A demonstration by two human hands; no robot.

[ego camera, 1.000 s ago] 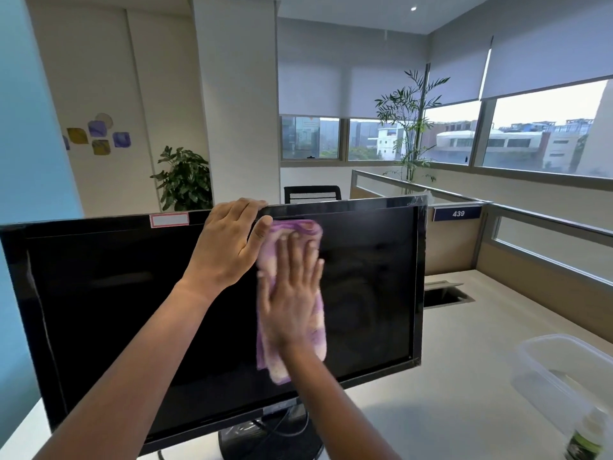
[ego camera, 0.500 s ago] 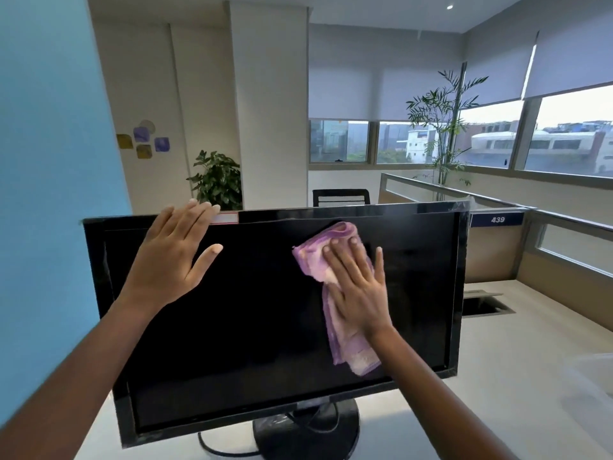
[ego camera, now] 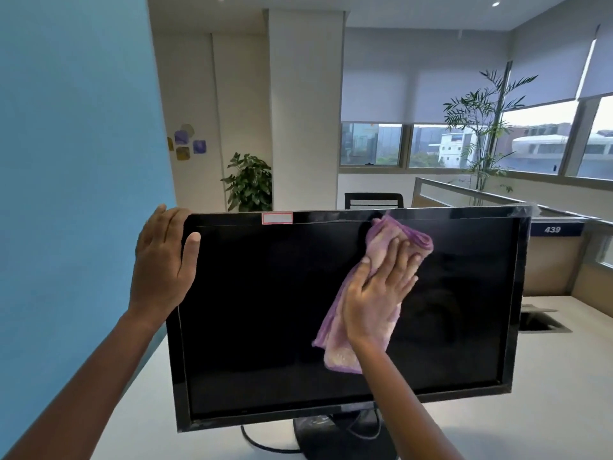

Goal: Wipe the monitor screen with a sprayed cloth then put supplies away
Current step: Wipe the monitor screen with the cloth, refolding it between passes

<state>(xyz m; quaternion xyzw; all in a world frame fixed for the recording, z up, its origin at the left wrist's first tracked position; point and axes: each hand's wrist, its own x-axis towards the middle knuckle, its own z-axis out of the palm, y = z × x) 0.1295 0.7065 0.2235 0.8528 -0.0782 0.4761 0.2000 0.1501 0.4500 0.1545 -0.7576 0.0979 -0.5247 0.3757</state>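
Note:
A black monitor [ego camera: 265,310] stands on a round base on the white desk, its screen dark. My right hand [ego camera: 378,293] presses a pink and purple cloth [ego camera: 341,353] flat against the upper right part of the screen; the cloth reaches up to the top bezel and hangs below my palm. My left hand [ego camera: 162,263] grips the monitor's upper left corner, fingers over the top edge and thumb on the front bezel. The spray bottle is out of view.
The white desk [ego camera: 547,410] extends to the right, with a rectangular cable opening [ego camera: 537,322]. A blue wall [ego camera: 76,161] stands close on the left. A cable [ego camera: 262,444] loops by the monitor base. Low partitions and windows lie behind.
My left hand has slid left along the top edge to the monitor's upper left corner. My right hand has carried the cloth rightward across the upper screen. The view has shifted left.

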